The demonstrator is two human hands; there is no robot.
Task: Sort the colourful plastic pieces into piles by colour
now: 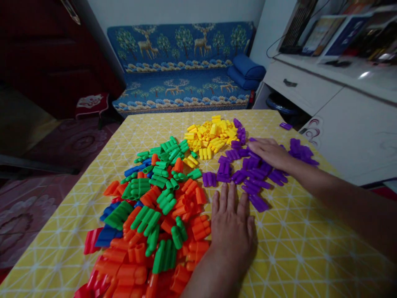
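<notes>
My left hand (231, 225) lies flat on the table, fingers stretched forward, just short of the purple bullet-shaped plastic building blocks (252, 174). Along its left side spreads a mixed heap of orange blocks (125, 273), green blocks (145, 219) and a few blue blocks (108, 236). My right hand (269, 153) reaches in from the right and rests over the purple group with its fingers extended, palm down. Its palm and whatever lies beneath it are hidden. Beyond the fingertips of both hands sits a pile of yellow blocks (211, 134).
A yellow patterned cloth (294, 248) covers the table. More purple blocks (302, 152) lie near the right edge, with a single purple block (285, 126) farther back. Behind stands a blue sofa (186, 80); a white cabinet (350, 124) is on the right, a red stool (92, 103) on the left.
</notes>
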